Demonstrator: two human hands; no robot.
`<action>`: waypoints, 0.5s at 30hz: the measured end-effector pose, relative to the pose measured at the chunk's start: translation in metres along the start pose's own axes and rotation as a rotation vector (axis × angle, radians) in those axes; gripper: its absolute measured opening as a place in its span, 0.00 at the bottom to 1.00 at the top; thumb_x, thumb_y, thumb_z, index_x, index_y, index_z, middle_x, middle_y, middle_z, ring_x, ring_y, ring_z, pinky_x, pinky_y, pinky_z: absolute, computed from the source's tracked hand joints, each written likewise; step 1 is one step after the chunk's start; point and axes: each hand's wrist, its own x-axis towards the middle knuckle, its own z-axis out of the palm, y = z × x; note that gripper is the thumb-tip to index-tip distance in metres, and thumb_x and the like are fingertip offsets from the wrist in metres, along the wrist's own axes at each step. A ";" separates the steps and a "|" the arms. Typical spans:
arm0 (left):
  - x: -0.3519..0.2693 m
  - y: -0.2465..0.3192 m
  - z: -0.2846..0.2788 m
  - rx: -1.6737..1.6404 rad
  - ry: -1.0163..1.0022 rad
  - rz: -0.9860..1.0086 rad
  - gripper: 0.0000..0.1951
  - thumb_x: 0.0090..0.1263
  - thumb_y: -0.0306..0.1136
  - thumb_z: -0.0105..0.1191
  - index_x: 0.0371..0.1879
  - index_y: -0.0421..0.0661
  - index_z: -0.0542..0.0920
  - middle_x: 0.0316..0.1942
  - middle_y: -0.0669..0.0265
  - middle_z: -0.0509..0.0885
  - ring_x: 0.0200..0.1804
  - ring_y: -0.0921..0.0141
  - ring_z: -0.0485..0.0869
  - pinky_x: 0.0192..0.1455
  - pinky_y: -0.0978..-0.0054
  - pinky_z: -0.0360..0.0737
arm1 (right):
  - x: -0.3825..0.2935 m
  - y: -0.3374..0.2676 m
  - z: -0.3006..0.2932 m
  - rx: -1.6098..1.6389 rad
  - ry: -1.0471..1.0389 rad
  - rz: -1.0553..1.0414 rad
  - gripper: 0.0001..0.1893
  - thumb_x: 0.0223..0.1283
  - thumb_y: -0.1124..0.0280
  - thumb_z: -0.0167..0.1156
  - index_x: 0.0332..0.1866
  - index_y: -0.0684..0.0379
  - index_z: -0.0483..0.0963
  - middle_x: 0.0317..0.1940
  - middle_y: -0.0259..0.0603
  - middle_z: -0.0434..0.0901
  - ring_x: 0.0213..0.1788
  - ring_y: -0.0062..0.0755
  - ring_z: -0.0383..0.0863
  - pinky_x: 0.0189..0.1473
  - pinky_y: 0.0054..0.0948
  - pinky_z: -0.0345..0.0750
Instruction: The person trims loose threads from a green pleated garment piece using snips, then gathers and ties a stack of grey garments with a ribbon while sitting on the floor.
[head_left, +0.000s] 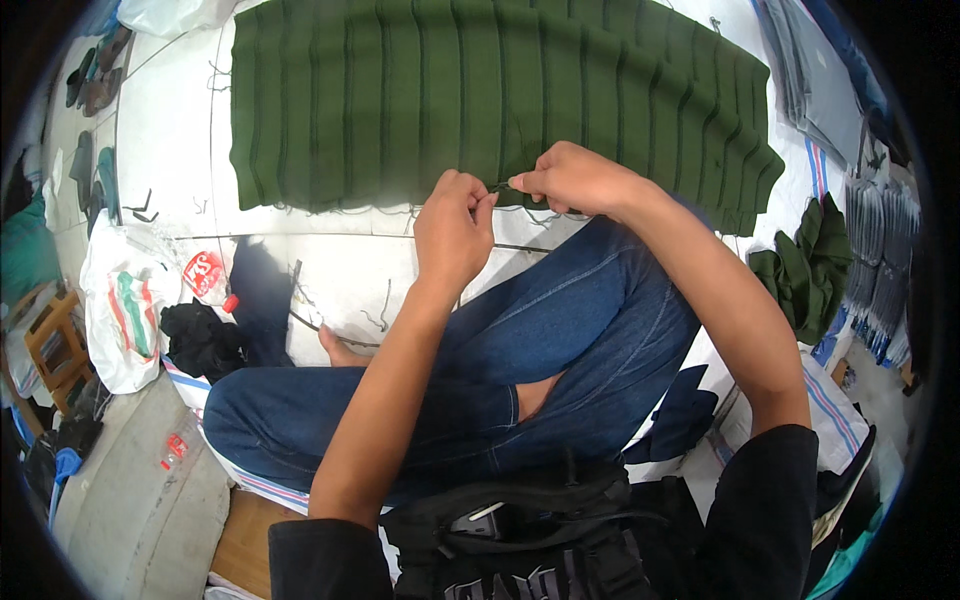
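A long green fabric (442, 97) with dark ridges or seams across it lies spread on the white floor in front of my crossed legs. At its near edge, my left hand (456, 225) pinches a short dark thread (501, 186) between thumb and fingers. From the right, my right hand (574, 180) grips the same thread with thumb and forefinger, just above the fabric's border. The two sets of fingertips are close together. Loose threads (544, 219) hang from the edge beneath the right hand. My palms hide part of the fabric's edge.
Crumpled green cloth (806, 274) lies at the right, near bundled grey goods (881, 247). On the left are a white plastic bag (124, 307), a plastic bottle (206, 277) and black cloth (201, 337). Sandals (94, 176) stand farther left. Thread scraps (381, 311) litter the floor.
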 end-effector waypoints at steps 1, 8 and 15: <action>-0.001 -0.001 -0.001 -0.005 -0.008 -0.003 0.07 0.68 0.28 0.67 0.32 0.42 0.81 0.30 0.61 0.79 0.32 0.62 0.81 0.37 0.63 0.76 | 0.006 0.002 0.000 0.041 -0.031 0.023 0.23 0.67 0.53 0.67 0.31 0.66 0.79 0.17 0.38 0.72 0.17 0.28 0.65 0.23 0.36 0.63; -0.005 0.003 -0.003 -0.075 -0.046 -0.013 0.06 0.69 0.27 0.66 0.33 0.41 0.81 0.31 0.61 0.80 0.32 0.62 0.81 0.37 0.63 0.77 | 0.016 -0.002 0.006 0.162 -0.077 0.091 0.20 0.69 0.54 0.67 0.32 0.63 0.79 0.15 0.31 0.69 0.15 0.21 0.56 0.18 0.30 0.52; -0.005 0.001 -0.006 -0.079 -0.068 0.010 0.07 0.68 0.26 0.65 0.32 0.42 0.79 0.34 0.61 0.80 0.35 0.56 0.83 0.39 0.58 0.78 | 0.015 -0.005 0.007 0.128 -0.068 0.112 0.18 0.69 0.56 0.69 0.29 0.58 0.78 0.15 0.26 0.67 0.16 0.17 0.58 0.20 0.26 0.53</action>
